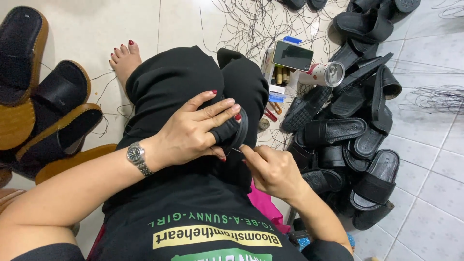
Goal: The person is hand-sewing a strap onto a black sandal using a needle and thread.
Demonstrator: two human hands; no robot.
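Note:
My left hand [191, 130] grips a black slide sandal [233, 131] on edge over my lap, fingers wrapped across its strap. A metal wristwatch [137, 156] sits on that wrist. My right hand [271, 170] is pinched shut against the sandal's lower edge, holding what looks like a thin needle or thread; the item is too small to make out. I sit on the floor in black trousers [174, 82], one bare foot [124, 59] stretched out ahead.
A heap of black sandals [353, 140] lies on the tiled floor at right. Brown-soled sandals [43, 111] are stacked at left. A phone [292, 55], a tipped drink can [323, 74], small tools and loose black threads [251, 24] lie ahead.

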